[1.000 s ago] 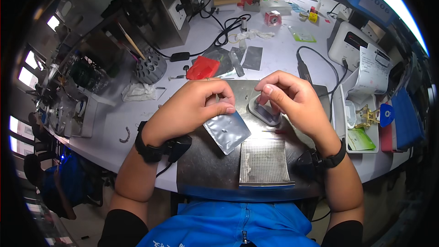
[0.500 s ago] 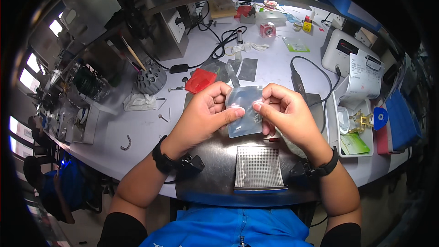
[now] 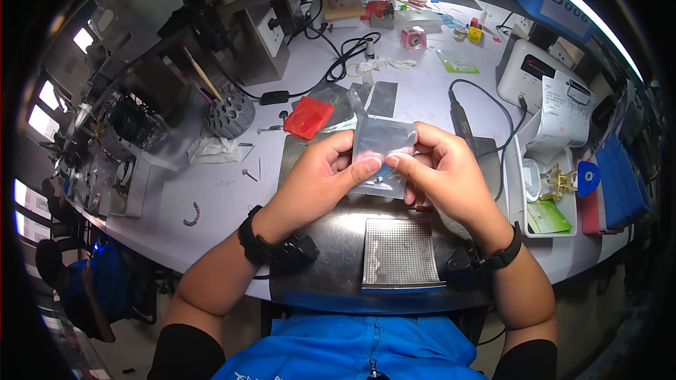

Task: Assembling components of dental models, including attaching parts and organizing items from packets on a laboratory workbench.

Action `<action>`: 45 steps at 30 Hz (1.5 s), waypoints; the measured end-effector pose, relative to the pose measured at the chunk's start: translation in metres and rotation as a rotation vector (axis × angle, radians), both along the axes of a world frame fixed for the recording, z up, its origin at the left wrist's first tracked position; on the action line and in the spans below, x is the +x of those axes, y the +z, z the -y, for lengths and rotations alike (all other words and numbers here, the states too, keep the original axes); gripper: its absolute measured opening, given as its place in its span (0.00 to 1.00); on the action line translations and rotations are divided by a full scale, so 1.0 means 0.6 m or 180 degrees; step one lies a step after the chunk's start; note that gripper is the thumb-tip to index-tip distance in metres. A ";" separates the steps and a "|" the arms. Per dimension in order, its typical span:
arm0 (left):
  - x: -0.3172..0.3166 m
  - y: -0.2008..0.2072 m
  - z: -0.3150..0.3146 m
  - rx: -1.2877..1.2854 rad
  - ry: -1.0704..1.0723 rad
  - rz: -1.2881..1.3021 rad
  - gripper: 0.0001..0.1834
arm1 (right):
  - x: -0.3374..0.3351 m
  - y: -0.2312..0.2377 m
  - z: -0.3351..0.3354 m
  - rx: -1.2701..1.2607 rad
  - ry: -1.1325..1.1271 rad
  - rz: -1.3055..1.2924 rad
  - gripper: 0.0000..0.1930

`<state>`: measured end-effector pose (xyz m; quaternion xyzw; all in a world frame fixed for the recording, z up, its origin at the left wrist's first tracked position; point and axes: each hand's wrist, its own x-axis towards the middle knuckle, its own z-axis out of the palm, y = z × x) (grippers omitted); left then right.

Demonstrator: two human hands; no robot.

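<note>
Between my two hands is a small clear plastic bag (image 3: 384, 137), held up over the metal work surface. My left hand (image 3: 327, 172) pinches its left side, with the thumb pressed on the front. On the other side my right hand (image 3: 440, 169) grips the bag, and the two thumb tips almost meet at its middle. Something small and shiny shows low in the bag, too small to name. Below the hands a perforated metal plate (image 3: 399, 253) lies near the front edge. A red-handled piece (image 3: 422, 208) sits partly hidden under my right hand.
A red pouch (image 3: 308, 117) and grey sheets (image 3: 382, 100) lie beyond the hands. At left stands a round grey tool holder (image 3: 231, 114) beside a crumpled white cloth (image 3: 213, 152). To the right are a corded handpiece (image 3: 461, 121), a white tray (image 3: 516, 204) and a white box (image 3: 535, 74).
The bag has tilted back, its top edge moving away from me. Both thumbs have come closer together at its middle, and the view has shifted slightly.
</note>
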<state>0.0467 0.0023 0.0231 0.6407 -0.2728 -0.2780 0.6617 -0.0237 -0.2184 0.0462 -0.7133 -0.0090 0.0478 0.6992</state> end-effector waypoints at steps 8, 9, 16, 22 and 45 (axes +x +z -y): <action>0.001 0.006 -0.007 0.0237 -0.0231 -0.0059 0.21 | 0.007 -0.016 0.011 0.0244 -0.0168 0.0147 0.09; -0.002 0.006 -0.004 0.0061 -0.0224 -0.0069 0.21 | 0.007 -0.016 0.012 0.0346 -0.0160 0.0130 0.09; -0.002 0.004 -0.007 0.0163 -0.0238 0.0077 0.19 | 0.003 -0.012 0.005 0.0363 -0.0109 0.0111 0.13; -0.014 -0.009 0.005 0.0262 0.0055 0.0526 0.17 | 0.011 -0.003 0.003 0.0083 -0.0012 -0.0021 0.14; -0.028 0.082 0.058 0.0878 0.0538 0.2137 0.07 | 0.008 0.010 0.001 -0.1234 -0.0745 0.1340 0.11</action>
